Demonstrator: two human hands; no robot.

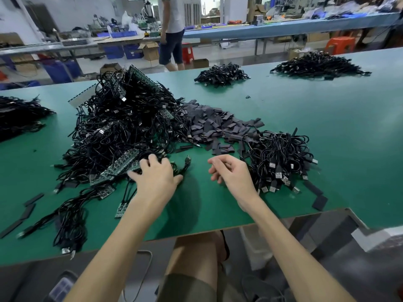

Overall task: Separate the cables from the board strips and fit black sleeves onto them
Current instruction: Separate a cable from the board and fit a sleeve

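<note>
Item: my left hand [156, 178] is pressing splayed on tangled cables [122, 127] at centre-left, right hand [231, 173] hovering loosely curled, empty; snagging neighbouring strands is risking dragging the heap.

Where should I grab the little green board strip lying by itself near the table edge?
Pinch the small board strip by its two long edges at the free near end, coming from above on the near side. It lies flat on the green table, and black cables leave its far end, so that end looks crowded. The left hand is nearest.
</note>
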